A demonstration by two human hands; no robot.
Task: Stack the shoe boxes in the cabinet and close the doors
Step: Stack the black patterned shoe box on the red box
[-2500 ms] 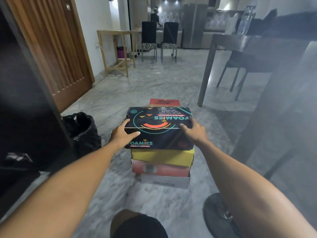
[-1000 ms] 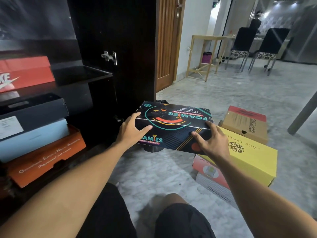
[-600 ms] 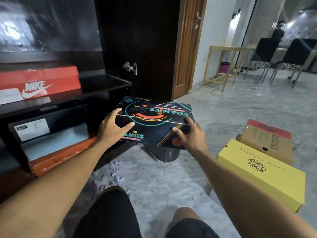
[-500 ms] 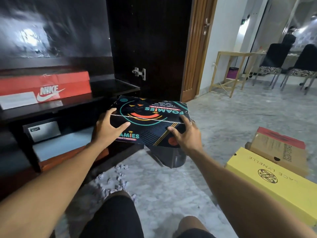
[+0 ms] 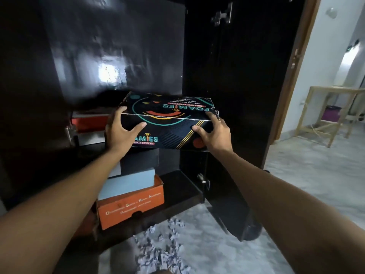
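Held at centre frame, before the open dark cabinet (image 5: 118, 46): a black shoe box (image 5: 167, 121) printed with teal arcs, a red-and-yellow smile, small triangles, yellow diagonal stripes and "FOAMIES" lettering, upside down on the lid. Carried level at about shelf height. Left hand (image 5: 120, 131) clasped round its left end, thumb across the front face, fingers over the lid edge. Right hand (image 5: 213, 133) clasped round the right end likewise. Below, at lower centre: a stack of a dark box (image 5: 142, 160), a pale blue box (image 5: 128, 183) and an orange box (image 5: 132, 204). Behind the left hand, a red box (image 5: 88, 120). Shredded paper (image 5: 166, 240) strewn on the floor.
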